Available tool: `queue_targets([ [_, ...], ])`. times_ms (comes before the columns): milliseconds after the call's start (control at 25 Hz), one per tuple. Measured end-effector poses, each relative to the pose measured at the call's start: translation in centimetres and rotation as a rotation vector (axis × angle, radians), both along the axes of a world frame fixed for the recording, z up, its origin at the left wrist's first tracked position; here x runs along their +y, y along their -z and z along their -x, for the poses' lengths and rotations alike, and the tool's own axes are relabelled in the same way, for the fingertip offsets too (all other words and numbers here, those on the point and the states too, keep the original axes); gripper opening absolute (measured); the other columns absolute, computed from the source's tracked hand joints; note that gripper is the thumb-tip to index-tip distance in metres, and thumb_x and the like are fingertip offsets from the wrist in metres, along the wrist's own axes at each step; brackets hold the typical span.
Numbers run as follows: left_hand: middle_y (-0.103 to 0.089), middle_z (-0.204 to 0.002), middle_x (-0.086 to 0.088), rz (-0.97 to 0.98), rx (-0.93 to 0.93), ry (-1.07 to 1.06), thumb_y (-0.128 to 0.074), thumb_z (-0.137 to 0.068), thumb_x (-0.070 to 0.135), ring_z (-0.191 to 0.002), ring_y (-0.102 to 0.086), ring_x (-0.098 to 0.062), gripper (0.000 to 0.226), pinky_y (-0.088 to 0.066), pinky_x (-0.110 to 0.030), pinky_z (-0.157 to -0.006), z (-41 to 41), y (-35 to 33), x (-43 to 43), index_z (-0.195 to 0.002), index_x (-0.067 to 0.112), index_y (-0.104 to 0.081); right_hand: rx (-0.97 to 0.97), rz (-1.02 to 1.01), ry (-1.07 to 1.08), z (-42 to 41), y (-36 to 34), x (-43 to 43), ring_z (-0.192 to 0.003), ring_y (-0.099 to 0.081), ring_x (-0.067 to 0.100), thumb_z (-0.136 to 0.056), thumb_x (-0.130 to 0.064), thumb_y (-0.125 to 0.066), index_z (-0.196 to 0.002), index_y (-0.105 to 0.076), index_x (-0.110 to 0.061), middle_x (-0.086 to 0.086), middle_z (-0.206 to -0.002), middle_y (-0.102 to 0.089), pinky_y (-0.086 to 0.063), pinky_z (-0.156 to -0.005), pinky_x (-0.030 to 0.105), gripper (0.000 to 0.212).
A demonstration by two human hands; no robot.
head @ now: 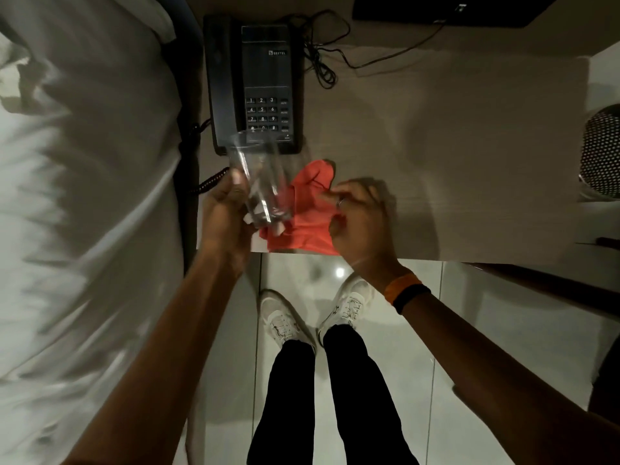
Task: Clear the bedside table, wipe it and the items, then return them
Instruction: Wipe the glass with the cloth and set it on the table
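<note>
My left hand [226,213] grips a clear drinking glass [260,182], held tilted above the front left corner of the bedside table [453,146]. An orange cloth [308,213] lies crumpled on the table's front edge, just right of the glass. My right hand [359,216] rests on the cloth's right side with fingers curled into it. A black desk phone [255,85] stands on the table behind the glass, its coiled cord hanging off the left edge.
A bed with white sheets [84,196] runs along the left. A tangle of black cable [322,58] lies behind the phone. A perforated dark round object [602,156] sits at the right edge. A dark flat item [453,10] lies at the back. Tiled floor and my shoes are below.
</note>
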State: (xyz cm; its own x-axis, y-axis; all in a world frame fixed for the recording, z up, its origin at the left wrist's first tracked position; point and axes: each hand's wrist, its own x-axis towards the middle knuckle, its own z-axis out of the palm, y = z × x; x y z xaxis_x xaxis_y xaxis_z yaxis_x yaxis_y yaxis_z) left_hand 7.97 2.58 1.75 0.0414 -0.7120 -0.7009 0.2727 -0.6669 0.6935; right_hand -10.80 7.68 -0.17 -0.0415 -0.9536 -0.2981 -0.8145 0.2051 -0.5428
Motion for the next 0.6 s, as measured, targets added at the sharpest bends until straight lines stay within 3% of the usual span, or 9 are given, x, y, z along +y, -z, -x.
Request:
queue_targets([
  [40,-0.073,-0.107,-0.005,0.002,-0.002,0.052,-0.049,-0.101,0.032,-0.076,-0.070,-0.009,0.041,-0.054,-0.030,-0.061,1.4,-0.1,0.3,-0.130,0.005,-0.059,-0.184,0.052,0.153,0.3,-0.5,-0.3,-0.117,-0.058,0.022,-0.087,-0.011,-0.059,-0.121,-0.072,-0.021,0.001,-0.123,-0.066,-0.047,-0.101,0.043,0.038],
  [120,-0.073,-0.108,-0.007,-0.012,0.054,0.099,-0.047,-0.104,0.023,-0.082,-0.073,-0.015,0.033,-0.058,-0.034,-0.063,4.6,-0.2,0.9,-0.129,0.005,-0.059,-0.533,0.013,0.420,1.0,-1.7,-0.9,-0.111,-0.065,0.018,-0.095,-0.019,-0.064,-0.126,-0.069,-0.017,0.003,-0.121,-0.070,-0.053,-0.101,0.039,0.032],
  [240,-0.071,-0.112,-0.013,-0.031,0.157,0.071,-0.057,-0.099,0.015,-0.088,-0.072,-0.020,0.032,-0.062,-0.040,-0.075,9.9,-0.3,1.2,-0.129,0.004,-0.060,-0.740,-0.096,0.568,3.3,-2.2,-1.2,-0.119,-0.065,0.017,-0.097,-0.028,-0.064,-0.140,-0.055,-0.015,0.004,-0.131,-0.067,-0.054,-0.104,0.043,0.045],
  [320,-0.071,-0.100,-0.009,-0.038,0.196,0.035,-0.060,-0.096,0.009,-0.080,-0.071,-0.016,0.033,-0.061,-0.037,-0.075,13.1,-0.7,0.7,-0.128,-0.001,-0.058,-0.744,-0.109,0.600,5.5,-2.0,-1.3,-0.127,-0.061,0.019,-0.097,-0.025,-0.064,-0.145,-0.050,-0.012,0.007,-0.139,-0.062,-0.050,-0.109,0.047,0.052],
  [400,-0.071,-0.090,-0.006,-0.043,0.231,0.058,-0.062,-0.096,0.007,-0.072,-0.070,-0.014,0.031,-0.061,-0.030,-0.065,16.0,-1.0,-0.1,-0.125,-0.003,-0.059,-0.716,-0.126,0.638,8.3,-1.8,-1.7,-0.133,-0.057,0.019,-0.094,-0.026,-0.068,-0.149,-0.044,-0.013,0.008,-0.145,-0.057,-0.049,-0.110,0.047,0.061],
  [480,-0.068,-0.093,-0.009,-0.054,0.159,0.118,-0.063,-0.097,0.014,-0.060,-0.067,-0.010,0.036,-0.057,-0.024,-0.052,18.6,-1.4,-1.4,-0.132,0.009,-0.056,-0.643,-0.120,0.627,10.9,-2.1,-2.6,-0.133,-0.055,0.017,-0.088,-0.027,-0.075,-0.151,-0.042,-0.018,0.003,-0.146,-0.056,-0.050,-0.109,0.042,0.071],
  [560,-0.065,-0.095,-0.014,-0.046,0.064,0.185,-0.061,-0.099,0.023,-0.052,-0.061,-0.009,0.049,-0.051,-0.021,-0.046,21.4,-1.3,-3.0,-0.145,0.020,-0.044,-0.455,-0.030,0.503,13.6,-2.8,-4.0,-0.120,-0.060,0.010,-0.082,-0.024,-0.078,-0.144,-0.050,-0.020,-0.010,-0.123,-0.064,-0.054,-0.098,0.024,0.068],
  [600,-0.067,-0.099,-0.017,-0.032,0.054,0.227,-0.058,-0.100,0.026,-0.059,-0.065,-0.013,0.051,-0.054,-0.025,-0.050,22.7,-1.2,-3.9,-0.148,0.023,-0.039,-0.340,0.024,0.457,14.6,-3.2,-4.8,-0.111,-0.061,0.008,-0.080,-0.023,-0.078,-0.138,-0.055,-0.020,-0.020,-0.106,-0.062,-0.053,-0.088,0.015,0.062],
])
